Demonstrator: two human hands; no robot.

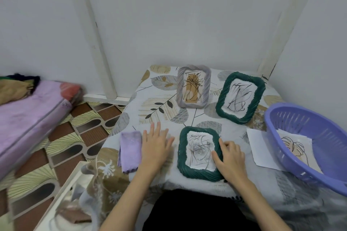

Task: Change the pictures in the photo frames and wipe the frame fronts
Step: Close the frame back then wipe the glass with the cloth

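A dark green photo frame [182,155] with a scribbled picture lies flat near the table's front edge. My right hand [230,157] rests on its right border, fingers curled over the rim and thumb on the glass. Flat on the tablecloth just left of that frame is my left hand [155,146], fingers spread, holding nothing. A folded purple cloth [129,151] lies beside the left hand. Farther back lie a grey frame [193,86] with a brown sketch and a second green frame [240,97].
A purple plastic basket [308,140] sits at the right, on top of loose white picture sheets [261,148]. The leaf-patterned tablecloth [159,107] covers a low table in a wall corner. A purple mattress [28,118] lies on the tiled floor at left.
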